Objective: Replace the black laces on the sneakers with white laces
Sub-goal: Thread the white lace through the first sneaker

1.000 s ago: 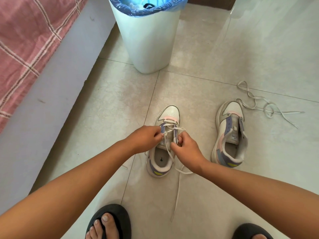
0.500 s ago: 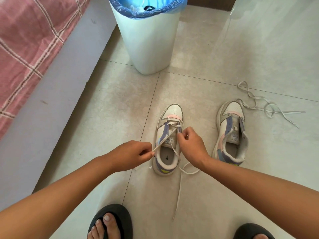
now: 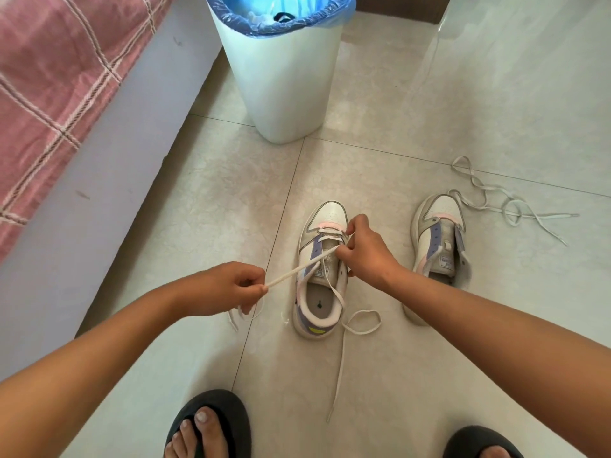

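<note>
1. The left sneaker [image 3: 322, 269] stands on the floor [image 3: 380, 375] in front of me, toe pointing away, with a white lace [image 3: 297, 272] threaded through its far eyelets.
2. My left hand [image 3: 220, 289] pinches one end of that lace, drawn taut out to the left of the shoe.
3. My right hand [image 3: 365, 251] is curled over the eyelets, gripping the lace there; its other end trails loose toward me.
4. The right sneaker [image 3: 438, 249] sits unlaced to the right.
5. A spare lace [image 3: 502, 201] lies tangled just beyond it.
6. A bin [image 3: 281, 77] stands farther off; a bed [image 3: 49, 77] is at the left.
</note>
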The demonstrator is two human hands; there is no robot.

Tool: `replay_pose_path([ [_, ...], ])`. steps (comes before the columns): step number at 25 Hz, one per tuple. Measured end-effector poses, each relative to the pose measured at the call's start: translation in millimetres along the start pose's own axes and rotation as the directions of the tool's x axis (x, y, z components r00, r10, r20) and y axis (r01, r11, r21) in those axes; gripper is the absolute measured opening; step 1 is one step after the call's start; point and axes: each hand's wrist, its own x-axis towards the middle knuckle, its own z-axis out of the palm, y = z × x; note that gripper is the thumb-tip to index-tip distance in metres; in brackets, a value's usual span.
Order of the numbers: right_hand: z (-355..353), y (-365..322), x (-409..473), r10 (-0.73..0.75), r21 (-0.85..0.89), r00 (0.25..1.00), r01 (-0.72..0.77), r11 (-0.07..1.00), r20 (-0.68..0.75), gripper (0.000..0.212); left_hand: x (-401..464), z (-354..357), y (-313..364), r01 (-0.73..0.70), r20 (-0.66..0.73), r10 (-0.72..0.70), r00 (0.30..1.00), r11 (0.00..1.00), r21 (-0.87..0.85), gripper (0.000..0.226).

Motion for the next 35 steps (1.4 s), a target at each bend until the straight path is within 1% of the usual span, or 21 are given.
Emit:
replay_pose_path([
  [3, 1.1, -0.9, -0.2, -0.010, -0.041, 1.000, 0.011, 0.999, 0.007, 0.017, 3.1, 5.2, 0.5, 0.014, 0.043, -0.019, 0.999, 0.995, 0.097, 0.031],
  [5, 1.4, -2.4, 0.0, -0.013, -0.047, 1.000, 0.013, 0.999, 0.005, 0.017, 4.8, 14.2, 3.8, 0.011, 0.118, -0.028, 0.993, 0.989, 0.149, 0.032],
  [7, 2.3, -4.2, 1.5, -0.004, -0.052, 1.000, 0.004, 0.999, 0.002, 0.018, 6.0, 20.2, 5.6, 0.016, 0.204, -0.049, 0.978, 0.987, 0.161, 0.032],
  [9, 4.1, -5.3, 1.5, -0.004, -0.108, 1.000, 0.005, 0.994, 0.005, 0.019, 8.6, 21.8, 9.2, 0.034, 0.251, -0.088, 0.964, 0.977, 0.212, 0.033],
  [10, 4.8, -6.1, 1.1, -0.021, -0.169, 1.000, 0.021, 0.985, 0.001, 0.020, 11.2, 21.2, 11.2, 0.041, 0.246, -0.106, 0.963, 0.966, 0.255, 0.033],
  [12, 5.3, -7.6, 2.1, -0.095, -0.351, 0.995, 0.086, 0.932, -0.009, 0.020, 20.1, 18.2, 15.9, 0.045, 0.164, -0.103, 0.981, 0.946, 0.321, 0.032],
  [13, 5.2, -8.2, 3.8, -0.140, -0.449, 0.990, 0.122, 0.885, -0.007, 0.020, 27.1, 16.2, 18.8, 0.052, 0.070, -0.077, 0.995, 0.949, 0.311, 0.032],
  [14, 5.6, -8.9, 5.8, -0.177, -0.522, 0.984, 0.152, 0.840, 0.002, 0.020, 35.7, 13.6, 22.7, 0.059, -0.064, -0.043, 0.997, 0.959, 0.276, 0.031],
  [16, 8.4, -10.0, 8.4, -0.207, -0.578, 0.978, 0.177, 0.796, 0.015, 0.020, 57.0, 10.1, 33.0, 0.039, -0.328, 0.025, 0.944, 0.982, 0.185, 0.021],
  [17, 10.1, -9.8, 9.3, -0.203, -0.574, 0.979, 0.171, 0.801, 0.008, 0.020, 69.5, 11.1, 39.9, 0.014, -0.400, 0.044, 0.915, 0.990, 0.142, 0.016],
  [19, 12.4, -8.4, 11.9, -0.157, -0.471, 0.987, 0.118, 0.874, -0.044, 0.020, 91.6, 17.2, 55.2, -0.018, -0.435, 0.057, 0.899, 0.995, 0.094, 0.015],
  [21, 10.5, -5.3, 16.6, -0.033, -0.230, 0.995, 0.011, 0.973, -0.090, 0.017, 107.3, 26.8, 65.0, -0.004, -0.441, 0.052, 0.896, 0.994, 0.111, 0.024],
  [22, 9.2, -3.8, 19.4, 0.037, -0.082, 0.996, -0.044, 0.996, -0.083, 0.014, 112.5, 30.7, 66.8, 0.021, -0.455, 0.055, 0.889, 0.987, 0.160, 0.027],
  [23, 8.0, -2.5, 21.4, 0.093, 0.046, 0.994, -0.090, 0.995, -0.065, 0.011, 115.6, 33.9, 66.8, 0.050, -0.472, 0.066, 0.879, 0.972, 0.229, 0.027],
  [24, 7.4, -1.2, 21.9, 0.128, 0.127, 0.990, -0.120, 0.985, -0.054, 0.010, 117.0, 36.6, 66.6, 0.074, -0.489, 0.084, 0.868, 0.953, 0.295, 0.027],
  [25, 7.7, 0.3, 21.8, 0.143, 0.160, 0.988, -0.133, 0.978, -0.053, 0.010, 117.3, 39.1, 66.3, 0.090, -0.507, 0.105, 0.856, 0.934, 0.346, 0.026],
  [26, 8.7, 1.5, 21.0, 0.137, 0.149, 0.989, -0.127, 0.981, -0.063, 0.011, 117.1, 41.6, 65.8, 0.099, -0.520, 0.125, 0.845, 0.919, 0.382, 0.026],
  [28, 12.0, 3.4, 18.8, 0.078, 0.044, 0.991, -0.074, 0.996, -0.105, 0.010, 115.7, 46.2, 65.8, 0.109, -0.538, 0.148, 0.830, 0.903, 0.415, 0.024],
  [29, 13.5, 4.9, 17.9, 0.045, 0.011, 0.992, -0.044, 0.999, -0.122, 0.010, 115.2, 47.5, 66.1, 0.109, -0.547, 0.144, 0.824, 0.908, 0.404, 0.023],
  [32, 14.1, 7.4, 18.4, 0.029, 0.056, 0.993, -0.023, 0.998, -0.114, 0.010, 114.5, 44.6, 65.5, 0.084, -0.580, 0.088, 0.810, 0.961, 0.263, 0.020],
  [35, 9.1, 9.1, 20.6, 0.051, 0.172, 0.998, -0.044, 0.984, -0.034, 0.012, 116.1, 36.9, 61.4, 0.065, -0.594, 0.003, 0.804, 0.994, 0.093, 0.014],
])
